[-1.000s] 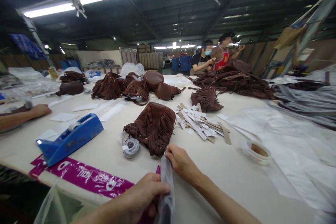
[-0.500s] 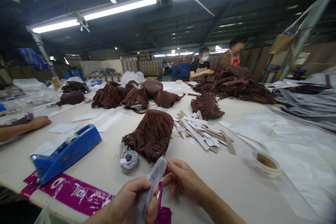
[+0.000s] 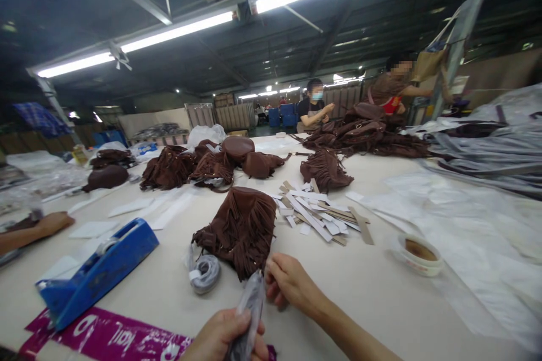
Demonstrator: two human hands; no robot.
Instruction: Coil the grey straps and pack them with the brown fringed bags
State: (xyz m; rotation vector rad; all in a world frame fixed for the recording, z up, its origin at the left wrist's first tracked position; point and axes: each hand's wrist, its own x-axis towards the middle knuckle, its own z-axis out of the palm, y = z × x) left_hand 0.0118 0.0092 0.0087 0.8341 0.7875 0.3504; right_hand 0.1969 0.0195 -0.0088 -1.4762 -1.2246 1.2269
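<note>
My left hand [image 3: 226, 335] is closed round a clear plastic bag [image 3: 249, 313] that stands up from its fist at the bottom of the head view. My right hand [image 3: 288, 282] pinches the bag's upper edge with its fingers curled. Just beyond both hands lies a brown fringed suede bag [image 3: 241, 228] on the cream table [image 3: 372, 299]. A small grey coil of cord [image 3: 203, 272] in a wrapper lies left of that bag.
A blue tape dispenser [image 3: 99, 271] and a magenta printed sheet [image 3: 105, 335] lie at the left. Cardboard and paper strips [image 3: 322, 211], a tape roll [image 3: 417, 254], clear plastic sheets [image 3: 474, 225] and piles of brown bags [image 3: 203, 161] cover the table. A co-worker's hand [image 3: 51, 223] rests left; two people stand far back.
The bag has been lifted and gathered into my left fist; my right hand drew back toward it. The camera tilted upward, so the table appears lower.
</note>
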